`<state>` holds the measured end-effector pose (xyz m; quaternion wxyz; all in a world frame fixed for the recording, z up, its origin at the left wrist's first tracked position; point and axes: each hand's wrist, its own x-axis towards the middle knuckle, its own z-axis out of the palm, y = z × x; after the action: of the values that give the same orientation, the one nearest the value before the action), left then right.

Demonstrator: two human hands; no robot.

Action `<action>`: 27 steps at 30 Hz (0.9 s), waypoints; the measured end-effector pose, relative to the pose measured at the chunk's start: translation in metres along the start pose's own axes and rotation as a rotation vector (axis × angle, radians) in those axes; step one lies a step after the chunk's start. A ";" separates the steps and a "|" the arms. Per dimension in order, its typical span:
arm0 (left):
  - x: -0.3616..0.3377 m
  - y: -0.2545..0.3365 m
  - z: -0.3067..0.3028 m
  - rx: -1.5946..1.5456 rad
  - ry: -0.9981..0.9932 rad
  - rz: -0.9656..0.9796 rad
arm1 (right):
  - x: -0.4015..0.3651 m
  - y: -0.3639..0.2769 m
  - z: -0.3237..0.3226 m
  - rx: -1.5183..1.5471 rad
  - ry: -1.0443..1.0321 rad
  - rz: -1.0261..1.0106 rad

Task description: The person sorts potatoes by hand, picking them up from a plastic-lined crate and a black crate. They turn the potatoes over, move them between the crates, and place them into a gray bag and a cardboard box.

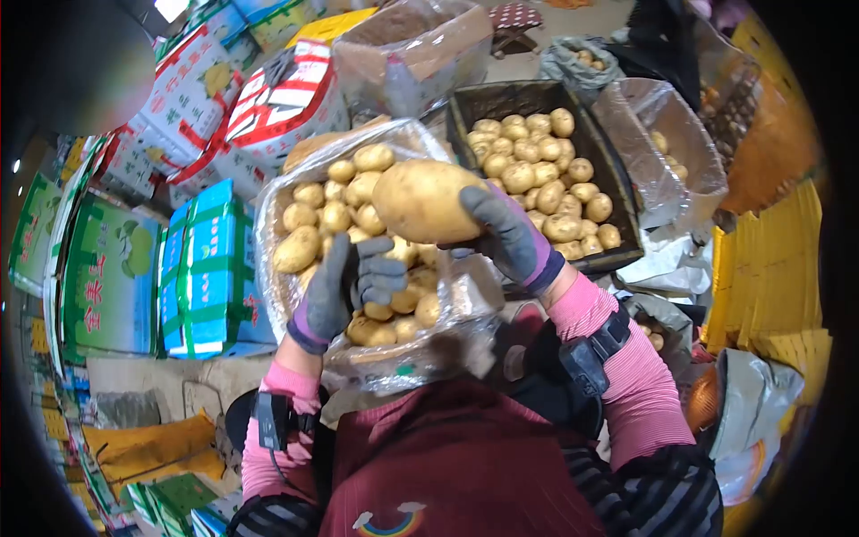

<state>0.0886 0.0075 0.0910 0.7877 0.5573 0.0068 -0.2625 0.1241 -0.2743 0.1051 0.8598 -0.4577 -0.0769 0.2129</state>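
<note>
A large potato is held up in my right hand, whose grey-and-purple glove grips its right end. My left hand, in a matching glove, hovers over a carton lined with clear plastic. Its fingers are loosely curled, with the thumb apart from them and nothing visible between. Many smaller potatoes fill that carton, below both hands. Beyond my right hand stands a dark crate holding more small potatoes.
Blue and green printed cartons stand at the left, with red-and-white cartons behind. Another plastic-lined box is at the back. To the right are a box with a few potatoes and stacked yellow material.
</note>
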 end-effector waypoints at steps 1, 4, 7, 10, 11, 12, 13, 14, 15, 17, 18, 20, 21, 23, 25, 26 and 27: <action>0.001 -0.005 0.007 0.105 0.026 -0.028 | -0.003 0.000 -0.015 0.010 0.058 -0.072; 0.004 -0.039 0.010 0.633 0.184 -0.099 | -0.026 -0.028 -0.061 0.236 0.155 -0.097; -0.009 -0.112 -0.014 1.089 0.161 0.035 | -0.060 -0.057 -0.121 0.282 0.280 -0.202; -0.013 -0.118 0.007 1.069 0.141 -0.154 | -0.094 -0.075 -0.192 0.244 0.575 -0.358; -0.012 -0.122 0.009 1.238 0.169 0.094 | -0.105 -0.080 -0.219 0.187 0.674 -0.375; -0.013 -0.128 0.009 1.392 0.203 0.353 | -0.115 -0.089 -0.237 0.213 0.750 -0.368; -0.013 -0.128 0.009 1.390 0.198 0.356 | -0.125 -0.094 -0.282 0.139 0.846 -0.344; -0.013 -0.126 0.008 1.397 0.162 0.297 | -0.135 -0.101 -0.328 0.118 0.876 -0.286; -0.013 -0.124 0.009 1.401 0.131 0.234 | -0.132 -0.107 -0.352 0.089 1.014 -0.403; -0.012 -0.123 0.011 1.396 0.136 0.223 | -0.130 -0.125 -0.407 0.016 1.259 -0.481; -0.011 -0.123 0.011 1.393 0.144 0.221 | -0.134 -0.135 -0.434 -0.008 1.286 -0.419; -0.010 -0.126 0.009 1.404 0.164 0.191 | -0.121 -0.149 -0.462 -0.016 1.470 -0.471; -0.010 -0.125 0.009 1.421 0.161 0.193 | -0.116 -0.155 -0.492 0.017 1.524 -0.458; -0.008 -0.127 0.007 1.441 0.156 0.185 | -0.109 -0.158 -0.539 0.091 1.568 -0.416; -0.009 -0.129 0.005 1.437 0.156 0.204 | -0.114 -0.153 -0.551 0.113 1.516 -0.439; -0.009 -0.127 0.006 1.434 0.157 0.198 | -0.115 -0.156 -0.542 0.133 1.459 -0.475; -0.009 -0.123 0.009 1.425 0.161 0.179 | -0.113 -0.157 -0.530 0.086 1.497 -0.482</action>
<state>0.0264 -0.0268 -0.0107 0.2484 0.9516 -0.1538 -0.0958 0.2428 -0.7999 -0.0604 0.7224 -0.4162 0.4338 -0.3416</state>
